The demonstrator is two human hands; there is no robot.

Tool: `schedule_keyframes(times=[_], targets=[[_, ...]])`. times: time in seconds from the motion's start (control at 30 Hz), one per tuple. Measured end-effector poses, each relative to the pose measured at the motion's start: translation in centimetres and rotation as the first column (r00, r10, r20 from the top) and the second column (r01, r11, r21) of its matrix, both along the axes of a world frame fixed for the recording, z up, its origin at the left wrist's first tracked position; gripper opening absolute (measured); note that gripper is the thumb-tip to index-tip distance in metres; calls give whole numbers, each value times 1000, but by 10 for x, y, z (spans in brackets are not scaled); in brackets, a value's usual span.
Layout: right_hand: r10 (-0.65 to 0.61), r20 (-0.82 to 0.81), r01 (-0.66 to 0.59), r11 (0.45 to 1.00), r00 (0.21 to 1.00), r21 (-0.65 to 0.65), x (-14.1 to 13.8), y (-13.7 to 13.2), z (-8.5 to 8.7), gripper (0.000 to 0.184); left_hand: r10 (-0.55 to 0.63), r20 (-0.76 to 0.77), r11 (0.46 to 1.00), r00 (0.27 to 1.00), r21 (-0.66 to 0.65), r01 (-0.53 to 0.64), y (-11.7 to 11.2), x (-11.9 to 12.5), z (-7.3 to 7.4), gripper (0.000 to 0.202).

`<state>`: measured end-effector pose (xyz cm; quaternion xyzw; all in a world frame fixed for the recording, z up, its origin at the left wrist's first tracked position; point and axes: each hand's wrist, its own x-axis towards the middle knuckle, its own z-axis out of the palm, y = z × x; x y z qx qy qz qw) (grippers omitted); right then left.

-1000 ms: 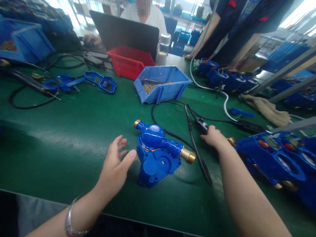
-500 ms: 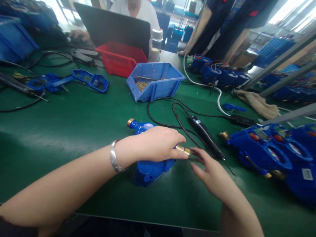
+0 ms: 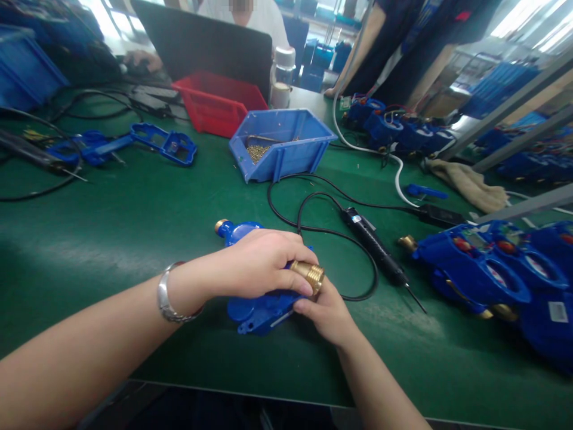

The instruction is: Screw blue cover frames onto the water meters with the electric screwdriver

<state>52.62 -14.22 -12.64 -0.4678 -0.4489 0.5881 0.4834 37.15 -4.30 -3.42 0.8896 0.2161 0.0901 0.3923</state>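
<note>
A blue water meter (image 3: 255, 310) with threaded brass ends lies on the green table in front of me. My left hand (image 3: 271, 263) reaches over it, fingers closed around the near brass end (image 3: 312, 273). From the right, my right hand (image 3: 329, 310) has come up against the same end; its thumb presses the blue body while the other fingers go out of sight behind the brass. Both hands hide much of the meter's middle. To the right lies a black electric screwdriver (image 3: 376, 248), its bit pointing toward me.
Behind the meter stands a blue bin (image 3: 298, 155) of small brass-coloured screws, beside a red bin (image 3: 210, 110). More blue meters (image 3: 474, 269) crowd the right side. Blue plastic frames (image 3: 163, 143) lie at the left. Across the table a person sits behind a dark screen (image 3: 206, 48).
The meter has shifted left and slightly turned under my left hand. My right hand has moved left from beside the brass end to grip the meter. The screwdriver's cord has moved.
</note>
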Motion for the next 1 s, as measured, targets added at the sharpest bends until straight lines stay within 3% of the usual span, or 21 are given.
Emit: schedule_keyframes(times=[0.17, 0.27, 0.53, 0.8, 1.0], targets=[[-255, -137, 249, 967, 957, -57, -7, 7, 4, 53, 234, 233, 940, 944, -302, -158, -7, -20, 3, 20], [-338, -174, 321, 940, 925, -118, -10, 13, 14, 43, 308, 305, 900, 901, -400, -172, -10, -22, 0, 19], [-428, -191, 384, 894, 883, -229, -19, 16, 34, 42, 325, 470, 886, 820, -455, -91, -1, -33, -17, 25], [-388, -180, 344, 910, 904, -231, -26, 23, 46, 37, 338, 552, 897, 762, -434, -84, 4, -52, -26, 33], [-376, -157, 335, 912, 913, -235, -26, 27, 48, 37, 331, 547, 903, 769, -420, -90, 4, -52, -30, 31]])
